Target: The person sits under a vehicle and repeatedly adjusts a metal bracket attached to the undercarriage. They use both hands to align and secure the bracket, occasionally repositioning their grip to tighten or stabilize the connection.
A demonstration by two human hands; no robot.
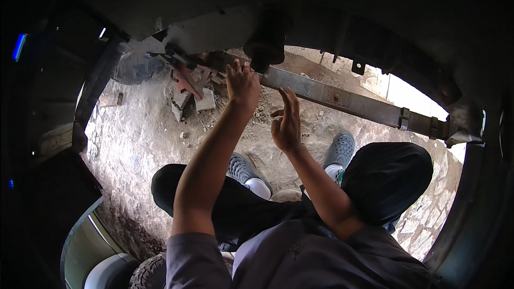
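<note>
A long steel leaf spring runs from the middle toward the right, with a clip around it. My left hand reaches up to its left part. The fingertips lie against the bar beside a dark round rubber-like block, slightly bent and apart; whatever is under the palm stays hidden. Just below the bar, my right hand is raised with fingers stretched upward and the thumb apart. Nothing shows in it, and its fingertips are close to the bar's lower edge; I cannot tell whether they touch.
Dark vehicle bodywork arches overhead and around both sides. A reddish metal stand and broken stone blocks are left of my left hand. A tyre shows at lower left. My shoes rest on dusty, rubble-strewn ground.
</note>
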